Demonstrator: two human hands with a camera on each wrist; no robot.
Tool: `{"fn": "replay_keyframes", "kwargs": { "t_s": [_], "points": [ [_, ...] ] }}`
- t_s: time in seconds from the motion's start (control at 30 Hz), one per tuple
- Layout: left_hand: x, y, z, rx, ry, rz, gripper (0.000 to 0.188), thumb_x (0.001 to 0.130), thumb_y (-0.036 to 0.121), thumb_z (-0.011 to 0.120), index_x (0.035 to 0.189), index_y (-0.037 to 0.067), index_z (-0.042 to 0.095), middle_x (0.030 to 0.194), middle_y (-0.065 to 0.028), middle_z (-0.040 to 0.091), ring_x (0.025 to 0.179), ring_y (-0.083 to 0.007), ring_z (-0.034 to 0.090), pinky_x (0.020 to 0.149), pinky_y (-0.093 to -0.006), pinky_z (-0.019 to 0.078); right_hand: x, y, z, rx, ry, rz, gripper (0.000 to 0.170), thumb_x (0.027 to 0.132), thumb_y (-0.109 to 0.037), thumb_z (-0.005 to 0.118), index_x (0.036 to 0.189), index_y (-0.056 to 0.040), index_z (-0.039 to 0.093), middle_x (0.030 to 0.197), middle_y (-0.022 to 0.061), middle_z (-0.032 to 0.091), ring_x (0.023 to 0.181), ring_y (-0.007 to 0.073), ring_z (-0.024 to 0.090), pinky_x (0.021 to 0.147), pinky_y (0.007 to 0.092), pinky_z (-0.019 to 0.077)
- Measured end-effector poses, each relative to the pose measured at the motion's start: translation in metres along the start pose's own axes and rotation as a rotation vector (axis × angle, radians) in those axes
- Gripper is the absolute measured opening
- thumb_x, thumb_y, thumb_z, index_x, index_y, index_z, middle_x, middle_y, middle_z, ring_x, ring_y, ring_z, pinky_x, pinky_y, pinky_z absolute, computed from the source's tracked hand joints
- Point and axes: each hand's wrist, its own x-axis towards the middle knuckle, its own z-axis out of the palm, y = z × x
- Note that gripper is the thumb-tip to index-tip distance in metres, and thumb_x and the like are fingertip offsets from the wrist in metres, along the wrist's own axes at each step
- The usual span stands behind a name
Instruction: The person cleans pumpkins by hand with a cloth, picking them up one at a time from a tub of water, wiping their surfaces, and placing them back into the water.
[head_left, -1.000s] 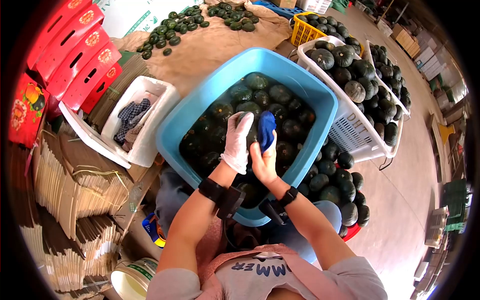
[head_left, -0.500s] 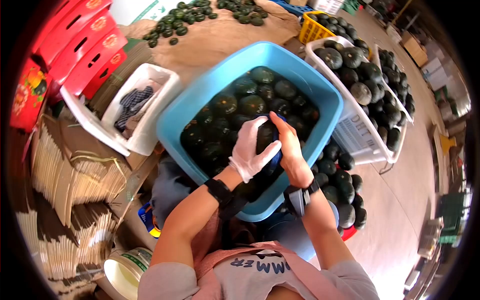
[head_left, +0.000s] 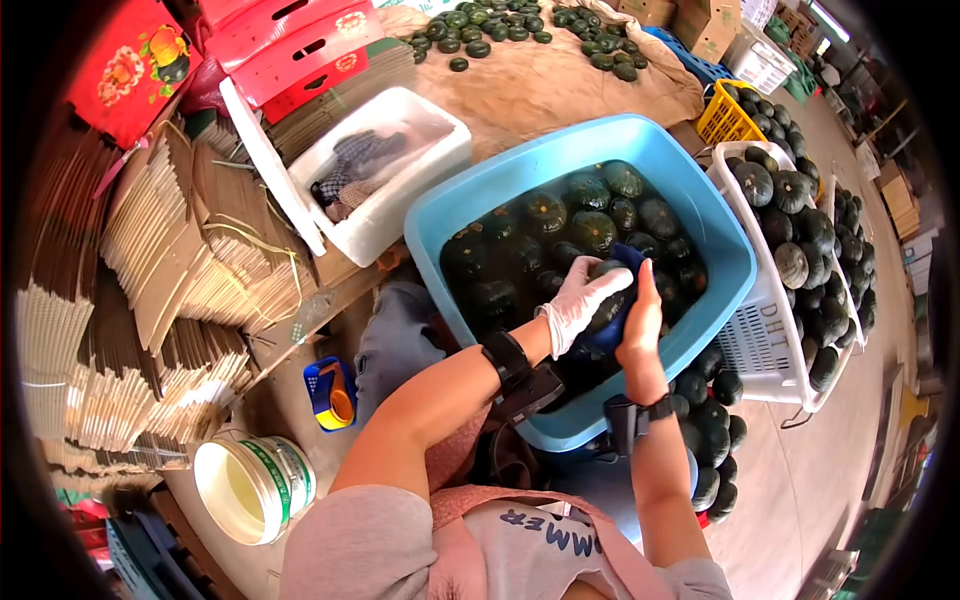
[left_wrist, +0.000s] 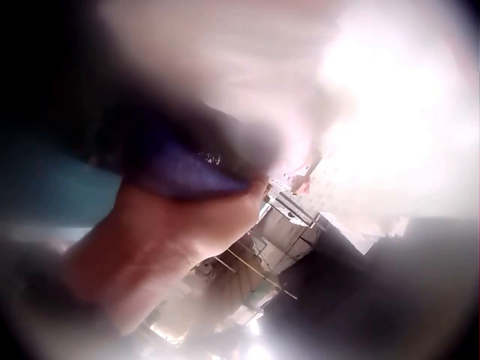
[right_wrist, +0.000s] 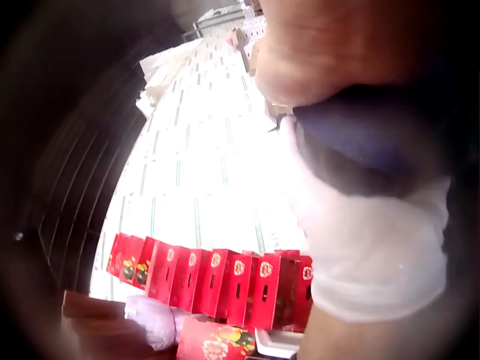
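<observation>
Whereas the blue cloth (head_left: 631, 256) was mostly hidden half a second ago, it now shows past the squash (head_left: 609, 313), held over the tub (head_left: 712, 190); gloved left hand (head_left: 578, 308) grips squash, right hand (head_left: 642, 322) backs cloth, finger curl cannot be told; wiping likely still under way

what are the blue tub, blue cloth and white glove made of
Tub: probably plastic, smooth with a rounded rim and soft sheen. Cloth: seemingly matt fabric, bending along the squash. Glove: perhaps thin latex or vinyl, translucent-looking and wrinkled.
</observation>
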Motion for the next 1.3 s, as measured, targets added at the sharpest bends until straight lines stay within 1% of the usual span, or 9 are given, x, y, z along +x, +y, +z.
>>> {"fn": "replay_keyframes", "kwargs": {
  "t_s": [0.13, 0.4, 0.53, 0.67, 0.77, 0.9, 1.07, 1.2, 1.3],
  "points": [
    [-0.011, 0.003, 0.0, -0.003, -0.293, -0.009, 0.037, 0.088, 0.023, 0.064, 0.117, 0.004, 0.052, 0.107, -0.0045, 0.058, 0.101, -0.0117, 0.055, 0.09, -0.0283, 0.0456, 0.013, -0.026, -0.029, 0.339, -0.284, 0.432, 0.042, 0.091, -0.042, 0.055, 0.098, -0.0018, 0.067, 0.091, 0.0122, 0.07, 0.078, 0.025, 0.068, 0.075, 0.0358, 0.0555],
    [-0.003, -0.018, 0.007, -0.585, -0.154, -0.036, 0.036, 0.086, 0.025, 0.061, 0.114, 0.005, 0.056, 0.106, -0.009, 0.064, 0.096, -0.0195, 0.062, 0.085, -0.0332, 0.0509, -0.009, 0.006, -0.01, 0.608, -0.24, 0.171, 0.056, 0.094, -0.05, 0.047, 0.122, -0.003, 0.058, 0.116, 0.0132, 0.064, 0.104, 0.0264, 0.063, 0.093, 0.0376, 0.0498],
    [-0.017, -0.006, 0.007, 0.953, 0.099, 0.917, 0.063, 0.068, 0.017, 0.077, 0.121, 0.006, 0.045, 0.116, -0.0125, 0.05, 0.111, -0.028, 0.05, 0.095, -0.038, 0.0423, -0.022, 0.057, -0.024, 0.698, -0.146, 0.211, 0.055, 0.092, -0.05, 0.045, 0.128, -0.0099, 0.054, 0.127, 0.013, 0.057, 0.116, 0.0315, 0.056, 0.102, 0.0459, 0.0439],
    [-0.002, -0.011, -0.013, 0.852, -0.097, 1.055, 0.061, 0.067, 0.018, 0.077, 0.121, 0.007, 0.049, 0.117, -0.0161, 0.049, 0.111, -0.0328, 0.049, 0.097, -0.0399, 0.0407, -0.042, 0.015, -0.015, 0.525, -0.132, 0.469, 0.061, 0.097, -0.058, 0.035, 0.127, -0.0073, 0.053, 0.123, 0.0127, 0.06, 0.112, 0.0295, 0.059, 0.098, 0.0433, 0.0467],
    [-0.008, -0.023, -0.021, 0.782, 0.081, 0.803, 0.057, 0.072, 0.017, 0.075, 0.121, 0.005, 0.049, 0.114, -0.0152, 0.05, 0.108, -0.0295, 0.05, 0.093, -0.0381, 0.0431, -0.04, 0.018, -0.034, 0.242, -0.206, 0.482, 0.054, 0.099, -0.051, 0.037, 0.127, -0.0072, 0.054, 0.119, 0.0107, 0.063, 0.107, 0.0272, 0.062, 0.095, 0.0428, 0.0488],
    [-0.022, 0.046, -0.007, 0.014, 0.228, -0.426, 0.052, 0.078, 0.06, 0.059, 0.114, 0.023, 0.053, 0.112, -0.0044, 0.055, 0.099, -0.027, 0.054, 0.073, -0.059, 0.0466, -0.037, 0.012, -0.056, 0.157, -0.226, 0.428, 0.048, 0.102, -0.038, 0.039, 0.114, 0.0028, 0.062, 0.109, 0.0071, 0.067, 0.094, 0.0178, 0.063, 0.085, 0.0291, 0.0491],
    [0.044, 0.11, -0.026, -0.2, 0.235, 0.339, 0.063, 0.087, 0.054, 0.056, 0.126, 0.005, 0.046, 0.116, -0.0135, 0.057, 0.103, -0.0305, 0.058, 0.088, -0.0486, 0.0492, -0.028, 0.004, -0.06, -0.345, 0.03, -0.024, 0.021, 0.091, -0.016, 0.062, 0.104, 0.0005, 0.066, 0.092, 0.0019, 0.068, 0.085, 0.0103, 0.061, 0.078, 0.0268, 0.0488],
    [0.106, 0.05, -0.086, 0.725, -0.224, -0.16, 0.027, 0.081, 0.033, 0.067, 0.086, 0.007, 0.063, 0.059, -0.0003, 0.054, 0.05, -0.0198, 0.052, 0.046, -0.0313, 0.0431, 0.013, 0.044, -0.076, -0.391, 0.247, 0.004, 0.031, 0.081, -0.005, 0.066, 0.111, 0.0043, 0.059, 0.095, 0.0087, 0.065, 0.088, 0.0175, 0.061, 0.079, 0.0344, 0.0489],
    [0.094, 0.001, -0.087, 1.605, -0.57, 0.012, 0.043, 0.068, 0.021, 0.074, 0.106, 0.005, 0.058, 0.093, -0.0126, 0.059, 0.086, -0.0299, 0.061, 0.072, -0.037, 0.051, 0.045, 0.078, -0.076, -0.148, 0.289, 0.328, 0.028, 0.08, -0.006, 0.065, 0.106, 0.0038, 0.06, 0.094, 0.0098, 0.065, 0.089, 0.0217, 0.062, 0.08, 0.0341, 0.0484]
  ]
}}
